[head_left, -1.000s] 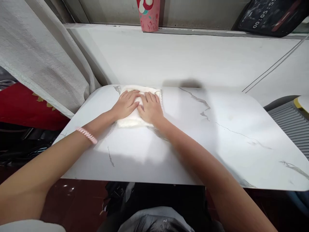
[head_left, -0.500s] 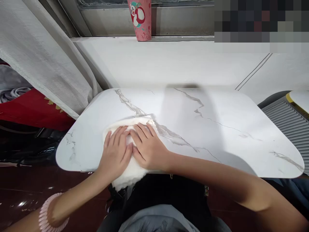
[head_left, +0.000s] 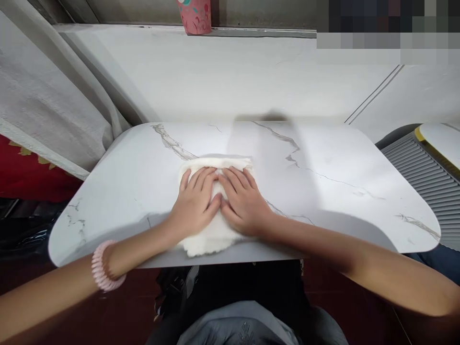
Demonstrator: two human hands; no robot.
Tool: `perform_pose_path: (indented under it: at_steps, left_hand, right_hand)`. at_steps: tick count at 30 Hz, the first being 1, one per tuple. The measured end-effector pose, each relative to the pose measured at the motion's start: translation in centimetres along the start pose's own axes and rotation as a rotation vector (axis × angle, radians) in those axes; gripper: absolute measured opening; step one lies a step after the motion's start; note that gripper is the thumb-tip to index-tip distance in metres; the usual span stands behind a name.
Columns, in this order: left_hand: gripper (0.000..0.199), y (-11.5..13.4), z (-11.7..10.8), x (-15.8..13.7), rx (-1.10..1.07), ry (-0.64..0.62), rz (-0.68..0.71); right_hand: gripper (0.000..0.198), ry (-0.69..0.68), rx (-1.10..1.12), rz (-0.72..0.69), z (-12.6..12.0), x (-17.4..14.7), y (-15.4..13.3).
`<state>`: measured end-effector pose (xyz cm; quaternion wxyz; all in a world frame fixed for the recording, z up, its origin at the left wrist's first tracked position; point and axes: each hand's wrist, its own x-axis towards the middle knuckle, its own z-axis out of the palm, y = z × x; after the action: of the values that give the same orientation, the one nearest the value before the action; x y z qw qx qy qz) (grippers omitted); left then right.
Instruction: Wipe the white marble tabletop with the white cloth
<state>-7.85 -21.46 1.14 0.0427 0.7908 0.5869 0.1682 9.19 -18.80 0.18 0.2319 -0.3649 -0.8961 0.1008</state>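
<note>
A white cloth (head_left: 208, 243) lies spread on the white, marble-veined table (head_left: 345, 163), its near edge close to the front of the tabletop. My left hand (head_left: 196, 201) presses flat on the left part of the cloth, fingers extended and a little apart. Beside it, my right hand (head_left: 244, 201) rests flat on the right part, fingers also stretched forward. The two thumbs almost meet in the middle. On my left wrist is a pink coiled band (head_left: 105, 266). The cloth under both palms is hidden.
A pink patterned cup (head_left: 196, 19) stands on the window ledge (head_left: 258, 32) behind the table. A grey curtain (head_left: 53, 86) hangs at the left, above red fabric (head_left: 32, 172). At the right is a ribbed grey piece (head_left: 413, 172) with a gold edge.
Both hands and the cloth have moved right and away from me over the table. The cloth's near edge, which hung past the front edge, now lies on the tabletop. The view has tilted down.
</note>
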Motion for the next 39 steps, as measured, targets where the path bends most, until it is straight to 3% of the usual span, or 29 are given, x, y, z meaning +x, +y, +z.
perform_pose_path:
  at_steps: [10, 16, 26, 31, 39]
  left_hand:
    - [0.035, -5.3, 2.0, 13.3, -0.067, 0.06, -0.011]
    - [0.034, -5.9, 3.4, 18.0, -0.057, 0.072, -0.033]
    - [0.036, -4.8, 4.2, 19.2, -0.087, 0.065, -0.01]
    - [0.037, -2.2, 4.8, 18.4, -0.105, 0.056, 0.044]
    - [0.042, 1.3, 4.6, 15.4, -0.119, -0.001, 0.101]
  right_hand:
    - [0.05, 0.003, -0.072, 0.167, 1.2, 10.6, 7.7]
    - [0.049, 0.049, -0.063, 0.217, 1.5, 13.0, 11.1]
    - [0.053, 0.075, -0.068, 0.288, 1.1, 12.0, 11.9]
    - [0.053, 0.063, -0.106, 0.371, -0.4, 9.2, 11.7]
    - [0.052, 0.076, -0.124, 0.382, -1.5, 4.6, 10.8]
